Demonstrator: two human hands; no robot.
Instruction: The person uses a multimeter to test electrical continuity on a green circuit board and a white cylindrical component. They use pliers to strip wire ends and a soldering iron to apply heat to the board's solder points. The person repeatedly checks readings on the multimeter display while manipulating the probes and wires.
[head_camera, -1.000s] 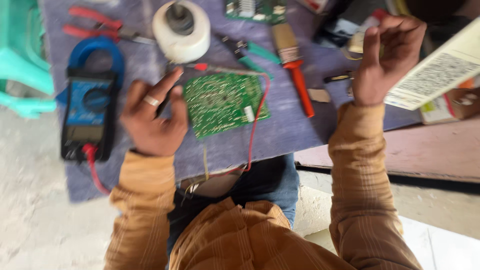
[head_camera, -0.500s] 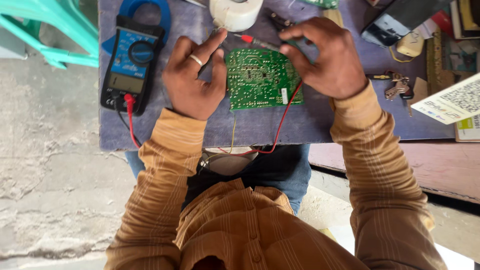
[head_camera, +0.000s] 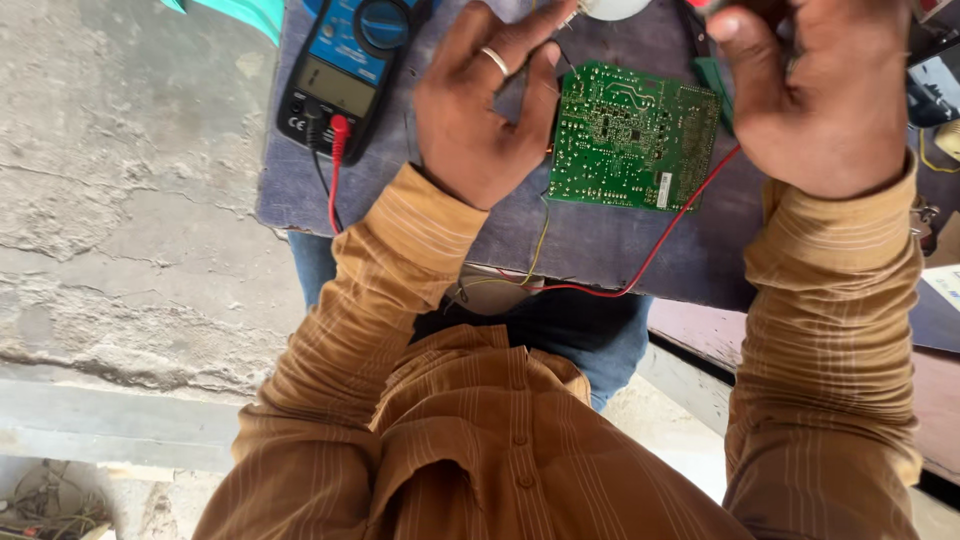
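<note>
Fingers of the left hand (head_camera: 480, 120) pinch a thin probe at the green board's (head_camera: 635, 135) edge on the bench (head_camera: 600, 240); the right hand's (head_camera: 815, 100) grip can't be told. A slipping tip could bridge solder joints; the red wire (head_camera: 680, 235) may snag.

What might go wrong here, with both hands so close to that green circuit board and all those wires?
1. The red wire loops off the table edge over the lap; a knee or sleeve may snag it and drag the circuit board.
2. The left hand rests against the board's bare solder side, so a finger or its ring might touch contacts.
3. The meter lies near the table's corner with its leads hanging over; a tug might pull it off.
</note>
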